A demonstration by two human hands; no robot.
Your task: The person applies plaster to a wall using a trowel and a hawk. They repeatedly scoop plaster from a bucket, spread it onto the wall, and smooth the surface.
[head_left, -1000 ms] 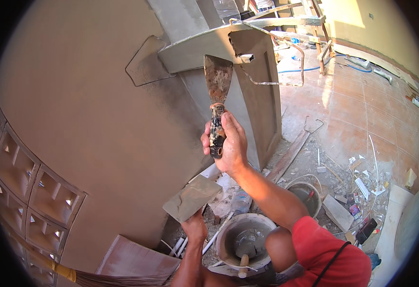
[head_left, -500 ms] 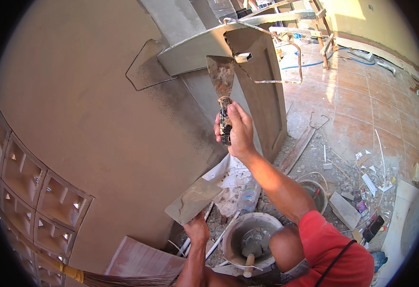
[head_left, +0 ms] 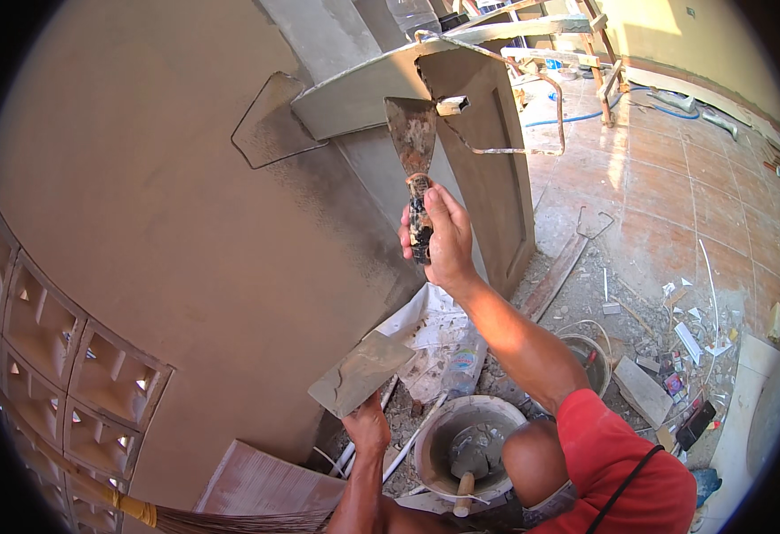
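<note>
My right hand (head_left: 449, 238) is raised in front of a grey plastered column, fingers wrapped round the stained handle of a putty knife (head_left: 412, 133). Its wide, crusted blade points up, near a stub of pipe on the wire-framed ledge. Lower down, my left hand (head_left: 368, 424) grips a flat rectangular plate (head_left: 361, 372) from beneath; a thin smear of grey mix shows on it. Beside my knee stands a bucket (head_left: 431, 433) with grey wet mix inside. A tool with a wooden handle (head_left: 465, 492) rests in it.
Smooth brown plastered wall (head_left: 185, 205) fills the left, with pierced blocks (head_left: 114, 369) below. A twig broom (head_left: 221, 519) lies along the lower edge. Rubble, a plastic bottle (head_left: 463, 360), a second bucket (head_left: 597, 378) and a plank (head_left: 556, 278) lie around. Wooden trestles (head_left: 608, 84) stand far right.
The putty knife and my right hand have risen very slightly. My left hand and the plate stay almost where they were.
</note>
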